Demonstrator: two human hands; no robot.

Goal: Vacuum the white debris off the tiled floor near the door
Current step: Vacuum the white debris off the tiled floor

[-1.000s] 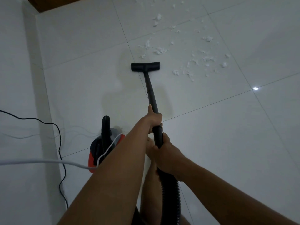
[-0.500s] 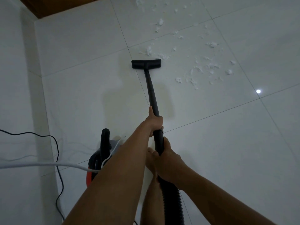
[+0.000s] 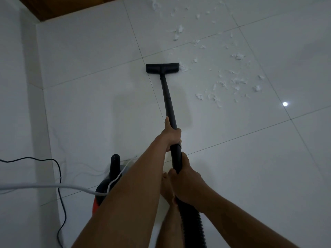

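A black vacuum wand (image 3: 167, 97) runs from my hands out to its flat floor head (image 3: 162, 68), which lies on the white tiles with a clump of debris touching its right end. White debris (image 3: 231, 83) is scattered over the tiles to the right of the head and beyond it. My left hand (image 3: 171, 135) grips the wand higher up, thumb along the tube. My right hand (image 3: 186, 178) grips the wand's lower end where the ribbed hose (image 3: 191, 222) begins.
The red and black vacuum body (image 3: 107, 190) stands at my lower left, half hidden by my left arm. A white cable (image 3: 53, 186) and a black cable (image 3: 60, 176) cross the floor and white wall (image 3: 16, 104) at left. The wooden door (image 3: 68, 6) is top left. My bare foot (image 3: 167, 187) is under the hose.
The floor head has slid forward over the small debris patch that lay just ahead of it, up to a clump at its right end. Both hands keep the same grip.
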